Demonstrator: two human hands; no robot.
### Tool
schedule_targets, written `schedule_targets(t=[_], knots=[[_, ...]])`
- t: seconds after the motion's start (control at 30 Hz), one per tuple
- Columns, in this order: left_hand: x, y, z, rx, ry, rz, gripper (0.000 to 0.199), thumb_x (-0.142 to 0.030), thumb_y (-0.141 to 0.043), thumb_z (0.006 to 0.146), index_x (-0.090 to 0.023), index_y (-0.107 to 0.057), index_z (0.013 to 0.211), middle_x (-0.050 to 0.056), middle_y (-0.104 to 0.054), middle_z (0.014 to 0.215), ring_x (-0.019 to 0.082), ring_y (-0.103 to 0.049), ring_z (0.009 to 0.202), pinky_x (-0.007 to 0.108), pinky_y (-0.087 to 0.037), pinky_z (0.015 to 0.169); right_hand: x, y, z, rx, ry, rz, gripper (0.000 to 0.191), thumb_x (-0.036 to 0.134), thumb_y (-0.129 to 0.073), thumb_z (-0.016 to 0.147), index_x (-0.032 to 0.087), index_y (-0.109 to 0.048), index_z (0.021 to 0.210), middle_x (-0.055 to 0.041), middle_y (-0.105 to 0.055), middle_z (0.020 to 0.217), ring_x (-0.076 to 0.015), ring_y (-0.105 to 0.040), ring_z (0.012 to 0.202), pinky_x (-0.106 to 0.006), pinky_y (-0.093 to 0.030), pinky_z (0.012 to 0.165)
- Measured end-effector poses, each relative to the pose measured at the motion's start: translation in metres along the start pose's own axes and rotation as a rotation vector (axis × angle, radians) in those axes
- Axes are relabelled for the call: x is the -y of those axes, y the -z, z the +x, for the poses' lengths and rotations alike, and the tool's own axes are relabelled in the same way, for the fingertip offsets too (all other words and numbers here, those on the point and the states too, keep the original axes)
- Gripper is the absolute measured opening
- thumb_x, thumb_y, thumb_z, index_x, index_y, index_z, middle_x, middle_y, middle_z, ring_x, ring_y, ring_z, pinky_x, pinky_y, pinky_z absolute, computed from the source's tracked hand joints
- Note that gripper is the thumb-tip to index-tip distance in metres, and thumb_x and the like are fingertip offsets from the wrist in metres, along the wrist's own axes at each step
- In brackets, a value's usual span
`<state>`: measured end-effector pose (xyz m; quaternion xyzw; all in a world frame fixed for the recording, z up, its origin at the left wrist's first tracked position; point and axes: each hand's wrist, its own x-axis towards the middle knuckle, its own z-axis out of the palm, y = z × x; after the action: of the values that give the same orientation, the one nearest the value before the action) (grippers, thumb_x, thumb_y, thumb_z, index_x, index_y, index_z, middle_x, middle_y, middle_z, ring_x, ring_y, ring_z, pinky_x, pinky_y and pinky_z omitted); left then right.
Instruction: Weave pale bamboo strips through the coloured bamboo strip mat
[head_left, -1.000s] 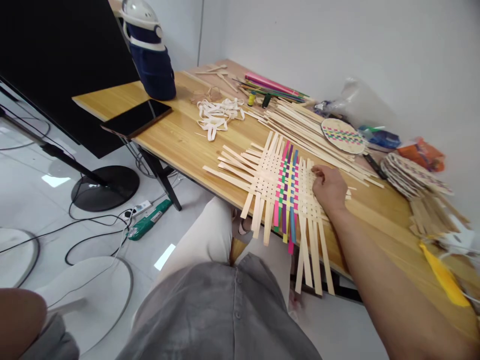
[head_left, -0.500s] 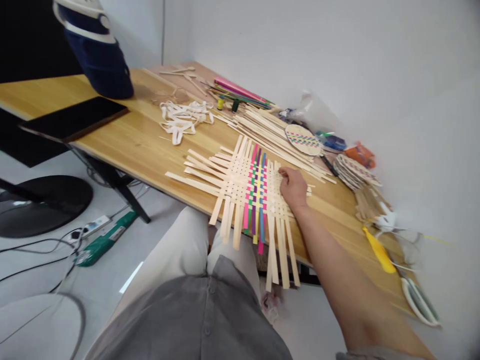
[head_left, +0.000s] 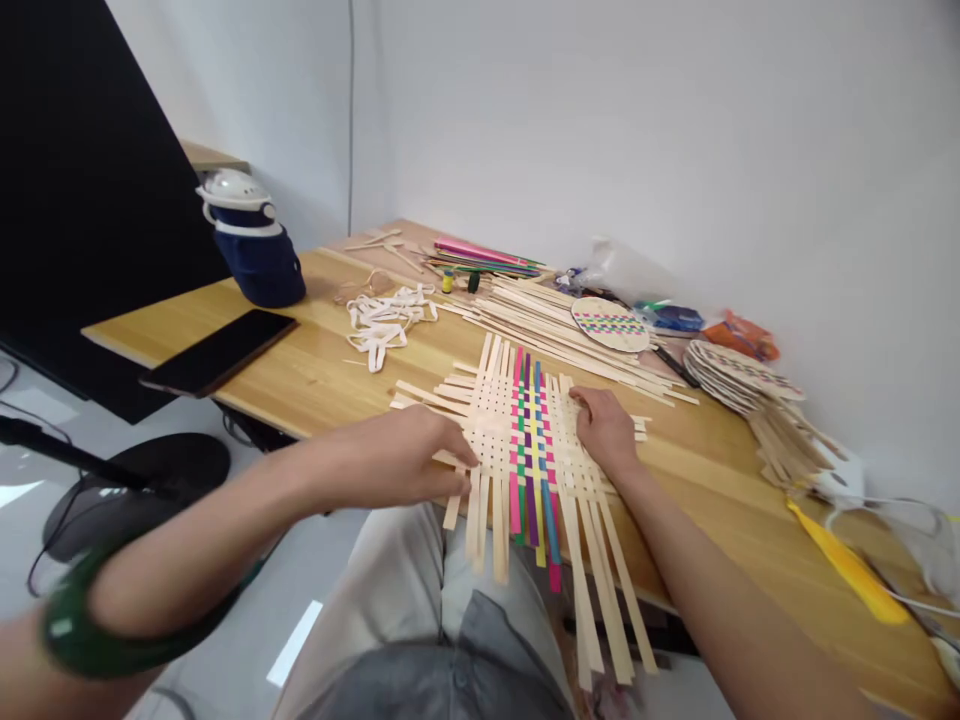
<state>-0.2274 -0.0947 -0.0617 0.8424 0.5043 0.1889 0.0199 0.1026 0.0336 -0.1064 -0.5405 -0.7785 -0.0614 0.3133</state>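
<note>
Weave [head_left: 491,435] is lying under right grip [head_left: 606,428], whose hold I cannot tell. Left grip [head_left: 405,460] is hanging alongside, fingers parted.

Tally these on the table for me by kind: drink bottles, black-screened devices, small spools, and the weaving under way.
Drink bottle: 1
Black-screened device: 1
Small spools, yellow and dark green: 2
Unfinished weaving: 1
Total: 5

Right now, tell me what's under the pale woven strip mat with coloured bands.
Yellowish wooden tabletop shows around the mat; pale strip ends overhang its front edge. Anything directly beneath the mat is covered.
</note>
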Motion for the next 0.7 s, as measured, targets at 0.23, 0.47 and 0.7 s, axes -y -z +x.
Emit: schedule_targets(t=[0.23,0.47,0.7], knots=[[-0.031,-0.035,0.074,0.047,-0.057,0.032,0.069,-0.059,-0.042,0.094,-0.019,-0.034,0.150,0.012,-0.035,0.157,0.028,-0.023,0.149,0.047,-0.020,0.120,-0.005,0.002,0.005,0.022,-0.035,0.000,0.037,0.009,-0.045,0.075,0.023,-0.069,0.100,-0.0053,-0.074,0.097,-0.0241,-0.067,0.094,-0.039,-0.056,0.078],[-0.024,-0.052,0.115,0.218,-0.016,0.080,0.078,-0.063,-0.043,0.092,-0.008,-0.037,0.148,0.019,-0.033,0.157,0.031,-0.023,0.149,0.051,-0.018,0.121,0.002,0.017,0.022,0.054,0.076,0.059,0.029,0.013,-0.047,0.082,0.023,-0.070,0.096,-0.0044,-0.075,0.096,-0.0233,-0.068,0.092,-0.037,-0.056,0.074],[-0.023,-0.058,0.136,0.176,-0.078,0.073,0.057,-0.052,-0.051,0.094,-0.013,-0.053,0.135,0.015,-0.057,0.137,0.028,-0.051,0.128,0.040,-0.039,0.109,0.026,-0.003,0.017,0.061,0.310,0.148,0.038,0.003,-0.045,0.081,0.020,-0.067,0.107,-0.0071,-0.072,0.105,-0.0235,-0.065,0.099,-0.039,-0.058,0.081]])
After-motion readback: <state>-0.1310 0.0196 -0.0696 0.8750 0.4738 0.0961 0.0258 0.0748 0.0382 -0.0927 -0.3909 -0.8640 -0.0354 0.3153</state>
